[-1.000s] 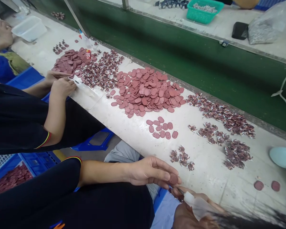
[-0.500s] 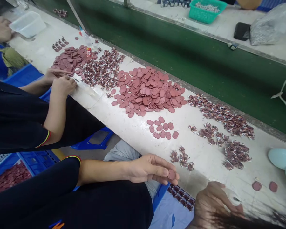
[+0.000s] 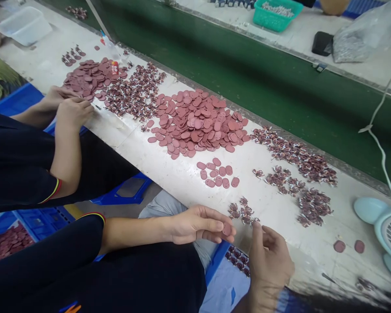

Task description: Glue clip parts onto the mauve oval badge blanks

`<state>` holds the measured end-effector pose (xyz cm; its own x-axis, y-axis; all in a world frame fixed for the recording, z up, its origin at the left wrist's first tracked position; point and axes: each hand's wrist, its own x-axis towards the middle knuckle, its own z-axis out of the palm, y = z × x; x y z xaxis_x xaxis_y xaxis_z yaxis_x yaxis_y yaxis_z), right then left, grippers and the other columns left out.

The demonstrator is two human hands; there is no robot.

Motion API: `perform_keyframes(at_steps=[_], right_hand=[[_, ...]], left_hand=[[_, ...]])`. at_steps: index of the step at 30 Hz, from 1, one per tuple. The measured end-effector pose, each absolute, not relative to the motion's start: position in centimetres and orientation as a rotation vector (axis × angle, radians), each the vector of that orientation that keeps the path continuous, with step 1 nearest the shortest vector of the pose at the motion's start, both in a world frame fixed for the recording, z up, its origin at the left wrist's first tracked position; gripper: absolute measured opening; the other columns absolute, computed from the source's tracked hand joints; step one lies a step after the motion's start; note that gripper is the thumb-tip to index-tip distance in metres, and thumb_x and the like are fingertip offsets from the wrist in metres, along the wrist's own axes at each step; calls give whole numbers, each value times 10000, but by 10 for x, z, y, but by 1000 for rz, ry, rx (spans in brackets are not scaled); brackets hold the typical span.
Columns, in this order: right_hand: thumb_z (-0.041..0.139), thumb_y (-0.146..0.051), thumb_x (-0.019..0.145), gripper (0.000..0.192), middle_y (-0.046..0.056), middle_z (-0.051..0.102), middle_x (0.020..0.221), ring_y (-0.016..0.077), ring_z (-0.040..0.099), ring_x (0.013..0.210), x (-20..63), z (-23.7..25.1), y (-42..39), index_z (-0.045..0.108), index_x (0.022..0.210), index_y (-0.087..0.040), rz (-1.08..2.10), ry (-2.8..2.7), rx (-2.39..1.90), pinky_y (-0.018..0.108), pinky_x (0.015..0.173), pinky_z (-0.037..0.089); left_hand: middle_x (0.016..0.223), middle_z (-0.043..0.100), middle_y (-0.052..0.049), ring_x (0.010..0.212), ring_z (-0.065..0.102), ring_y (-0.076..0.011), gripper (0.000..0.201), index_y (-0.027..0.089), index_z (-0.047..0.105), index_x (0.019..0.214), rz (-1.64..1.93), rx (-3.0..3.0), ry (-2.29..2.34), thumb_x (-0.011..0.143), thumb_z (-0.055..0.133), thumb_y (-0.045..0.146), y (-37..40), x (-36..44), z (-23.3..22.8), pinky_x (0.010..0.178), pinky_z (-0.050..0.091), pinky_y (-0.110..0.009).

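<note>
— 1 maroon disc (image 3: 226, 228), pinched in the left hand (image 3: 195, 225) at the tabletop (image 3: 182, 178) edge?
— Yes. Right hand (image 3: 269, 256) beside it, fingers loosely curled, holding nothing; its wrist blurs out below.

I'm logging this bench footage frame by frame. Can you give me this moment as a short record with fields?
setting: long white worktable beside a green belt
left hand: left hand pinches one red oval piece in its fingers
right hand: right hand open, reaching toward a small cluster of dark patterned pieces
nearby: big heap of red ovals; pale blue fan
others: a co-worker's hands further along the table
</note>
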<state>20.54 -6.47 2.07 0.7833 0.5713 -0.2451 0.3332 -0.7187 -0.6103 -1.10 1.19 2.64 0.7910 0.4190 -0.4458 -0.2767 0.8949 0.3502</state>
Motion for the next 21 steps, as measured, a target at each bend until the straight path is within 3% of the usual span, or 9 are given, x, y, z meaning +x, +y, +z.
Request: perform_keyframes(at_steps=[6, 13, 21], right_hand=[[560, -651, 808, 562, 85, 759, 1036, 302, 734, 925, 228, 16, -63, 740, 1129, -227, 677, -1071, -2552, 474, 904, 516], [458, -694, 860, 733, 158, 742, 1153, 342, 711, 1041, 223, 20, -69, 742, 1275, -160, 537, -1290, -2621, 473, 904, 519], [463, -571, 877, 464, 114, 781, 1016, 378, 741, 1012, 235, 21, -69, 789, 1032, -281, 519, -1342, -2585, 536, 898, 550]], left_hand=[[1191, 811, -133, 1042, 801, -195, 395, 155, 836, 1103, 365, 270, 546, 788, 948, 364, 9, -10, 29, 806, 610, -207], [1160, 810, -122, 1052, 789, -197, 427, 148, 838, 1091, 321, 288, 561, 750, 973, 367, 7, -6, 29, 820, 597, -227], [1153, 817, -128, 1054, 795, -207, 438, 158, 839, 1104, 322, 302, 585, 742, 977, 363, 9, -10, 30, 816, 597, -232]])
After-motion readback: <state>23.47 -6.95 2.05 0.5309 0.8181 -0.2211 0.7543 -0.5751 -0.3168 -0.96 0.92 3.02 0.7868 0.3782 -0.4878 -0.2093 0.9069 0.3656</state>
